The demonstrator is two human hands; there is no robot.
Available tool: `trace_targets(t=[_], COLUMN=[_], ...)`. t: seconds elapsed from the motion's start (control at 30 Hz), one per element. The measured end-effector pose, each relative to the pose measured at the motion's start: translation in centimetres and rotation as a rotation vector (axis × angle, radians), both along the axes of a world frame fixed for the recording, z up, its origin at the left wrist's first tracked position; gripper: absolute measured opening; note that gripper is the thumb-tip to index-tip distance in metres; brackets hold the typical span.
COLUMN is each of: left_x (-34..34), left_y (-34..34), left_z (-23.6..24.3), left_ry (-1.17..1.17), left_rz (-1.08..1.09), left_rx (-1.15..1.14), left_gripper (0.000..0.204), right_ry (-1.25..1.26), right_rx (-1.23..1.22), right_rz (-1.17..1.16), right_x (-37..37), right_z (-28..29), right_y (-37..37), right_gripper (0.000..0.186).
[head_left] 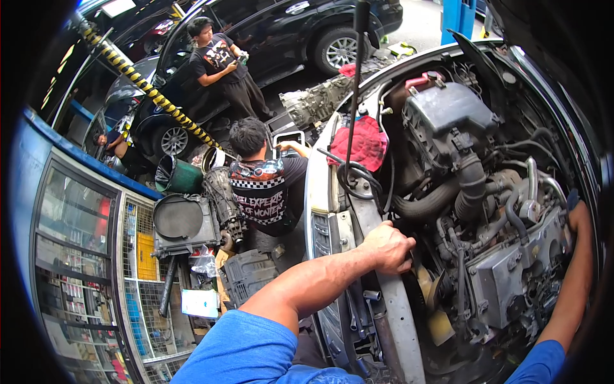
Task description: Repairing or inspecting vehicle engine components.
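Note:
My left hand [389, 248] rests on the metal radiator support bar [391, 313] at the front of an open engine bay, its fingers curled over the bar's inner edge. At the far right, my right hand [579, 217] reaches in beside the engine [505, 281]. A small dark blue thing [572, 199] shows at its fingers; I cannot make out what it is, and the fingers are mostly hidden. A black air filter box [451, 109] with a ribbed intake hose [472, 185] sits beyond the engine. Fan blades [440, 326] show behind the support bar.
A red cloth [361, 144] lies on the front corner beside a thin upright rod [354, 96]. Left of the car, a person [262, 179] crouches near gearboxes [224, 201]; another person [220, 67] stands behind. A radiator [185, 224] and glass cabinet [73, 249] are further left.

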State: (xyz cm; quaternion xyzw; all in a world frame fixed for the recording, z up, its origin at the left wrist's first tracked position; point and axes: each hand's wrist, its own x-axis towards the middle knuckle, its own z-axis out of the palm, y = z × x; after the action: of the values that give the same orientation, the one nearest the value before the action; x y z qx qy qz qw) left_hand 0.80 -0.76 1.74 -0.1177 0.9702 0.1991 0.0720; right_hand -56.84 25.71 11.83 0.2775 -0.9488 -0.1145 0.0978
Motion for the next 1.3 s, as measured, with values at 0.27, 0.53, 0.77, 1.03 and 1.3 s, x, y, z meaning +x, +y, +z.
trace_targets(t=[0.27, 0.53, 0.77, 1.03, 1.3], left_x=[0.1, 0.1, -0.1, -0.2, 0.0], left_y=[0.0, -0.1, 0.1, 0.1, 0.3], left_z=[-0.1, -0.4, -0.4, -0.2, 0.0], left_ry=[0.013, 0.038, 0.091, 0.063, 0.079], left_rz=[-0.009, -0.002, -0.006, -0.006, 0.006], left_rx=[-0.024, -0.023, -0.019, -0.007, -0.017], left_gripper=[0.035, 0.036, 0.035, 0.034, 0.033], right_ry=[0.003, 0.069, -0.01, -0.04, -0.206], right_rx=[-0.074, -0.114, -0.131, -0.075, -0.177], right_rz=[-0.007, 0.091, -0.028, -0.231, -0.043], right_x=[-2.6, -8.0, -1.7, -2.1, -2.3], right_z=[-1.7, -3.8, -1.9, -1.9, -0.9], right_y=[1.7, 3.2, 1.6, 0.2, 3.4], right_gripper=[0.052, 0.063, 0.056, 0.035, 0.073])
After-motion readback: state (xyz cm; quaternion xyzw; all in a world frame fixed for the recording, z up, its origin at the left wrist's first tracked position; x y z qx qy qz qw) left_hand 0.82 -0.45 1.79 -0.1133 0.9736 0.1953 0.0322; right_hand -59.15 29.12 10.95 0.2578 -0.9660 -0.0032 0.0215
